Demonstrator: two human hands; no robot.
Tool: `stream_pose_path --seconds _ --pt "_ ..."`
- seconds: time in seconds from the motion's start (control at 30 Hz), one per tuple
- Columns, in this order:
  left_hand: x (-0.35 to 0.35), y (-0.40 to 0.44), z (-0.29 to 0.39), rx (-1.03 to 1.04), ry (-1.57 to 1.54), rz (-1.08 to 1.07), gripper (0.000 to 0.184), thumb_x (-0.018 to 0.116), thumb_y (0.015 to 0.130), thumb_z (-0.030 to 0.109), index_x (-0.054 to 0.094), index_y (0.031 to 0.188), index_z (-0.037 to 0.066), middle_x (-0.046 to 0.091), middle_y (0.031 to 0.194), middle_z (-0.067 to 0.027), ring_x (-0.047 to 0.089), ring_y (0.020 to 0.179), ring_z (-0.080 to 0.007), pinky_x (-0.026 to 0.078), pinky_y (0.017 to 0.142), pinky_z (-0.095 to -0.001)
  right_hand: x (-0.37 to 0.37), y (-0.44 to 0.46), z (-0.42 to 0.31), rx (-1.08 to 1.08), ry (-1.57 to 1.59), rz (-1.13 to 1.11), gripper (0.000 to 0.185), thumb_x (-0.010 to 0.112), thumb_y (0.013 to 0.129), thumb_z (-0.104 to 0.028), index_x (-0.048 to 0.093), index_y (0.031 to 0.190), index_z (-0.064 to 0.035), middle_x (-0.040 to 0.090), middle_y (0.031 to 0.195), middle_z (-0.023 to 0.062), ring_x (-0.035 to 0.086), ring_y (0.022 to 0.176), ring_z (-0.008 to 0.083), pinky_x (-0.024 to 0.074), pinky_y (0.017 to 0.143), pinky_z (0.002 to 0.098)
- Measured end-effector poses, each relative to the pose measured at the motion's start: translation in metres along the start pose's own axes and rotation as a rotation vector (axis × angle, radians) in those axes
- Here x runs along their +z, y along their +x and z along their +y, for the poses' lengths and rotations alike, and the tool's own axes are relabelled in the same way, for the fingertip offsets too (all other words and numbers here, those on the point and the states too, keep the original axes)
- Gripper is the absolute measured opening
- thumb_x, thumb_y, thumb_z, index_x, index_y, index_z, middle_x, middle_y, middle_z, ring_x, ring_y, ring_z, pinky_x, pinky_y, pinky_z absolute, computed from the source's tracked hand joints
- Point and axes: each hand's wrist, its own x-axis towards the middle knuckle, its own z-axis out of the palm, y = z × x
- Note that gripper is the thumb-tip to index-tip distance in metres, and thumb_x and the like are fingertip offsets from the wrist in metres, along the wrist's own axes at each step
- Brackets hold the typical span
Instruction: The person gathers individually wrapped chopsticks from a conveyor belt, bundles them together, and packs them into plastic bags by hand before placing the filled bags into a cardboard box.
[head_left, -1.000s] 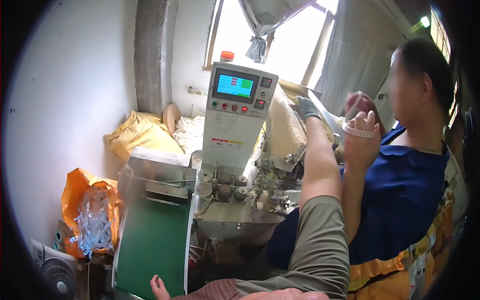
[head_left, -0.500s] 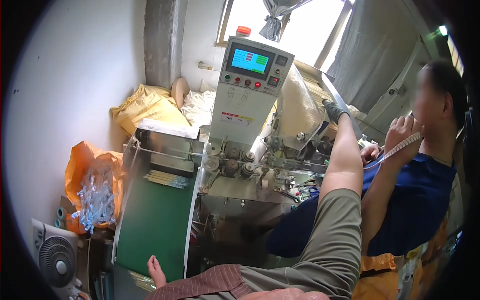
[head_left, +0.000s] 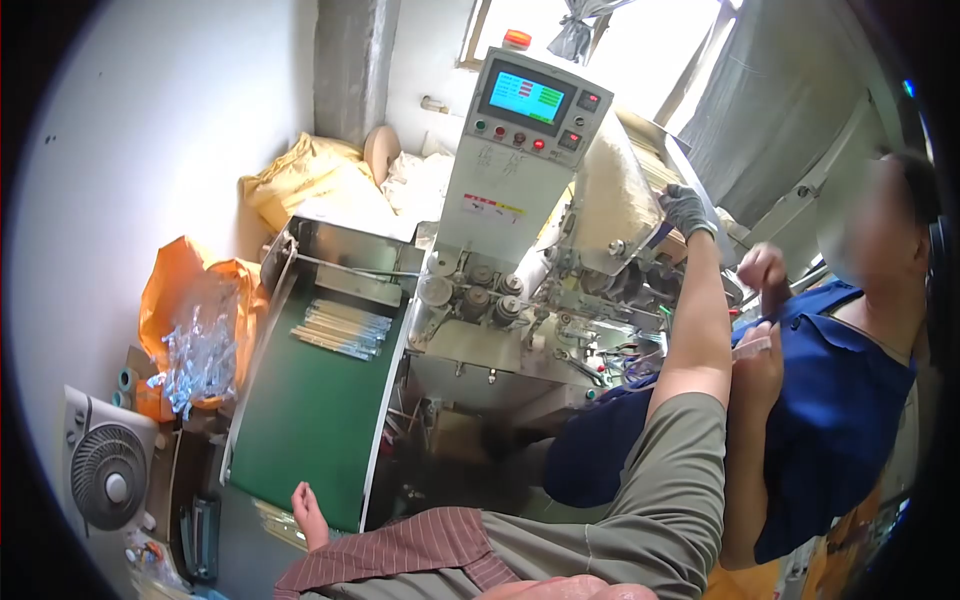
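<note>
My left hand (head_left: 307, 510) hangs beside the lower end of the green conveyor belt (head_left: 300, 430), with its fingers extended and nothing in it. Wearing a grey glove, my right hand (head_left: 687, 211) reaches across to the machine's hopper. Its fingers are partly spread at the edge of the pale sticks (head_left: 655, 168) there; no held object can be made out. On the upper part of the belt lie several thin, pale wrapped sticks (head_left: 343, 330) with bluish ends, side by side.
The control panel (head_left: 527, 97) stands above rollers (head_left: 482, 302). At the left are an orange bag (head_left: 165, 290) of clear wrappers and a fan (head_left: 108, 478). A co-worker in blue (head_left: 830, 420) is close at the right, holding a white strip. Tools (head_left: 590, 370) lie on the machine bench.
The view has shifted. Wrapped sticks have come onto the belt and moved down it. My gloved right hand has moved along the hopper. The co-worker's hands have lowered with the white strip.
</note>
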Motion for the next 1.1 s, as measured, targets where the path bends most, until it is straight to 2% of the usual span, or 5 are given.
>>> stream_pose_path --seconds 0.27,0.37,0.6,0.97,1.1 --pt "-0.026 -0.028 -0.017 0.041 0.031 0.040 0.036 0.048 0.101 0.023 0.051 0.125 -0.003 0.056 0.125 -0.0133 0.052 0.116 -0.0207 0.039 0.101 -0.0324 0.011 -0.043 -0.053 -0.169 0.406 0.523 0.044 0.043 0.101 -0.034 0.058 0.125 -0.0006 0.062 0.124 0.0146 0.059 0.110 0.0246 0.0432 0.095 0.0344" --pt "-0.030 -0.035 -0.010 -0.094 0.002 0.114 0.039 0.046 0.102 0.028 0.051 0.126 -0.001 0.056 0.126 -0.0122 0.052 0.117 -0.0204 0.038 0.101 -0.0317 -0.002 -0.138 -0.204 -0.019 1.954 -0.135 0.088 0.024 0.094 -0.065 0.022 0.146 0.0073 0.024 0.154 0.0179 0.023 0.142 0.0282 0.0148 0.118 0.0459" --pt "-0.066 -0.061 -0.040 -0.137 -0.056 0.138 0.039 0.045 0.102 0.032 0.055 0.125 0.002 0.057 0.127 -0.0096 0.051 0.118 -0.0189 0.039 0.099 -0.0303 0.085 -0.246 -0.339 0.016 2.251 -0.748 0.092 0.028 0.092 -0.065 0.017 0.146 0.0092 0.014 0.155 0.0246 0.013 0.144 0.0380 0.0091 0.117 0.0516" --pt "-0.189 -0.121 -0.139 0.091 0.366 0.282 0.037 0.053 0.096 0.021 0.052 0.126 0.000 0.053 0.127 -0.0194 0.048 0.120 -0.0346 0.036 0.104 -0.0411 0.247 -0.591 -0.420 0.183 1.310 -1.237 0.043 0.048 0.098 -0.019 0.045 0.136 0.0006 0.051 0.133 0.0111 0.047 0.124 0.0213 0.0368 0.103 0.0330" --pt "-0.216 -0.105 -0.206 0.026 0.547 0.326 0.056 0.056 0.094 0.031 0.040 0.136 -0.003 0.039 0.142 -0.0232 0.035 0.133 -0.0375 0.029 0.111 -0.0427 0.352 -0.826 -0.335 -0.615 0.684 -1.043 0.052 0.048 0.092 -0.001 0.039 0.143 -0.0046 0.042 0.144 0.0173 0.046 0.129 0.0305 0.0397 0.103 0.0371"
